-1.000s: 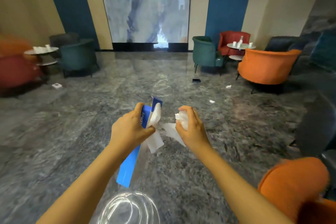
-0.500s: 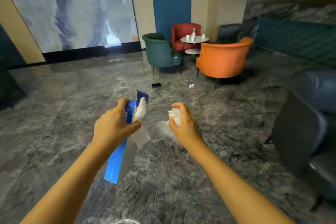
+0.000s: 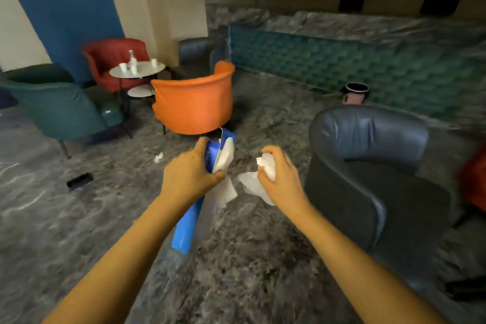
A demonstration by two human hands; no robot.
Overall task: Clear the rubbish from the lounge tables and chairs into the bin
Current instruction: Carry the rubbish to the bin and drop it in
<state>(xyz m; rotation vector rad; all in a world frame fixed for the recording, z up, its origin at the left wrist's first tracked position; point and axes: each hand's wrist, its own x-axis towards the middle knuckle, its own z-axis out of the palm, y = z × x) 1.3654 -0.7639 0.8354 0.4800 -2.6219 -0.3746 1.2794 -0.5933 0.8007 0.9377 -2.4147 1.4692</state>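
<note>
Rubbish in both hands, held out over the marbled floor (image 3: 249,271).

Left hand (image 3: 189,179): fingers and thumb curled tight round blue carton (image 3: 186,226). Carton's open upper end tilted away, lower end hanging down beside the forearm. White tissue (image 3: 225,156) pinched against the open end under the thumb, loose end trailing below.

Right hand (image 3: 282,179): fingers closed round crumpled white tissue (image 3: 268,169), a flap hanging out beneath the palm.

Hands near each other, not touching. Same grips and same load as half a second ago.

Changed since then: view swung to the right.
- Orange chair (image 3: 194,102): then at upper right, now straight ahead just beyond the carton.
- Dark leather chair (image 3: 368,166): then at the right edge, now close on the right, beside the right hand.
- Marble wall panel gone from view; teal padded wall (image 3: 368,68) now across the back.

Farther out:
- Round table (image 3: 138,71) with white cups, behind the orange chair, between red chair (image 3: 113,60) and green chair (image 3: 57,108).
- On the floor at left: small white scrap (image 3: 158,157) and flat black object (image 3: 79,181), well apart.
- Behind the dark chair: round dark-rimmed container (image 3: 355,89), mostly hidden; bin or not, cannot tell.
</note>
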